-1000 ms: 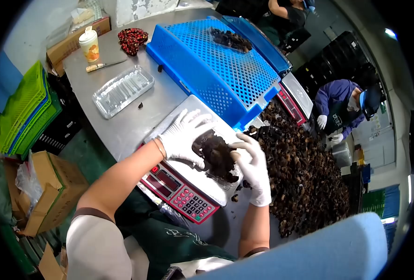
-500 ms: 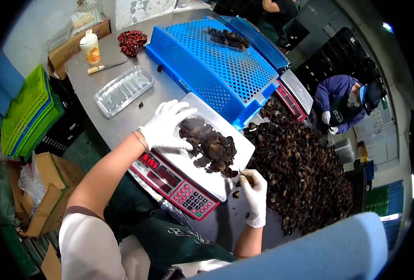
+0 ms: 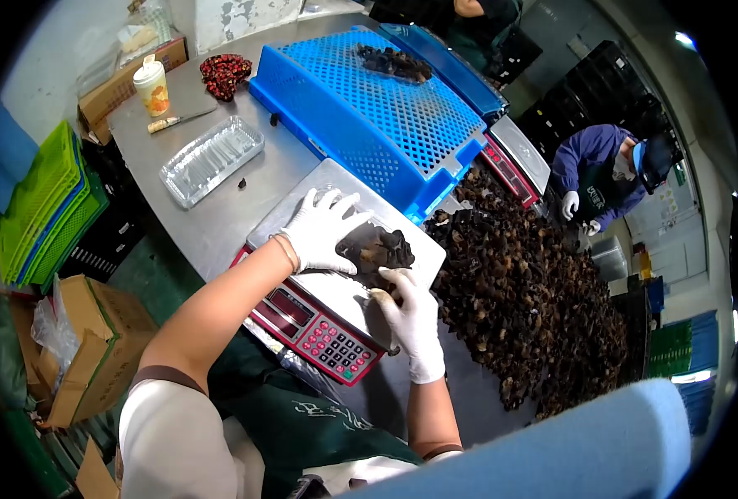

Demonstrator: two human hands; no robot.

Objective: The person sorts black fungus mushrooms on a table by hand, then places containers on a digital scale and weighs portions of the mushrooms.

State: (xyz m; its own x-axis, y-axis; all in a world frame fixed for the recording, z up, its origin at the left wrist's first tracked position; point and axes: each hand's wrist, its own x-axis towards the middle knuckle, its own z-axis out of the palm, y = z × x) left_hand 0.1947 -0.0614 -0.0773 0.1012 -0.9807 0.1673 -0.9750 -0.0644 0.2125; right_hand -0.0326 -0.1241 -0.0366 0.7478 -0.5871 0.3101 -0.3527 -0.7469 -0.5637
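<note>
Dark, curled wood ear mushrooms (image 3: 379,247) lie heaped on the steel pan of a red digital scale (image 3: 323,337). My left hand (image 3: 325,233), in a white glove, rests against the heap's left side with its fingers spread. Against the near right side of the heap, my right hand (image 3: 410,323), also gloved, has thumb and fingers bent but a little apart. The heap sits between both hands, and they cover part of it. My left forearm hides part of the scale's display. Whether a tray lies under the heap, I cannot tell.
A big loose pile of wood ears (image 3: 527,308) covers the table's right side. Beyond the scale stands an upturned blue crate (image 3: 369,116) bearing a filled tray. A clear tray (image 3: 212,162), knife (image 3: 182,119), cup (image 3: 151,87) and red bundle (image 3: 225,76) lie left. A co-worker (image 3: 606,175) works opposite.
My right hand has moved from the pan's right edge up and left onto the heap, opening from a pinch. My left hand has shifted slightly right. The view has moved a little.
</note>
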